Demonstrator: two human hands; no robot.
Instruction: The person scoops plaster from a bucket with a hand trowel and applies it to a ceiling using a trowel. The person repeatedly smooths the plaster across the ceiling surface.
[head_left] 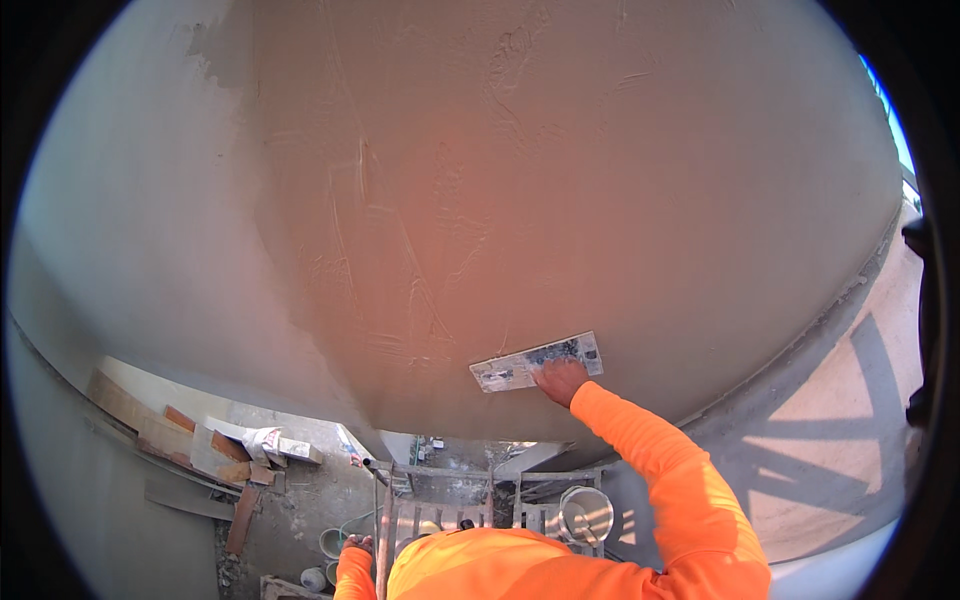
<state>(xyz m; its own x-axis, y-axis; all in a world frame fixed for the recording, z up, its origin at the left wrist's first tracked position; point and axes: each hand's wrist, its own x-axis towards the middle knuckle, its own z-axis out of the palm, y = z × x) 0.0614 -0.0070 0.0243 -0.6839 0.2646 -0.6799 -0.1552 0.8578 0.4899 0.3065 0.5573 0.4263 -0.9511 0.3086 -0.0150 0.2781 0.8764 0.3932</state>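
Observation:
My right hand (562, 379) is closed round the handle of a plastering trowel (508, 372), its wide blade flat against the wall and smeared with plaster. Before me the curved wall (640, 200) is coated in damp brown-grey plaster, with thin ridges and rough streaks left of the trowel. A paler strip (150, 200) borders the darker coat on the left. Low down at my left side, my left hand (357, 542) has its fingers curled, close beside an upright metal scaffold post (384, 525). What lies in those fingers is too small to make out.
Scaffold rails (450, 472) cross in front of my body. A whitish bucket (585, 515) stands on the platform at right. Below left lie wooden boards (240, 520), a white bag (263, 443) and more buckets (331, 543). A curved ledge with shadows (830, 430) runs at right.

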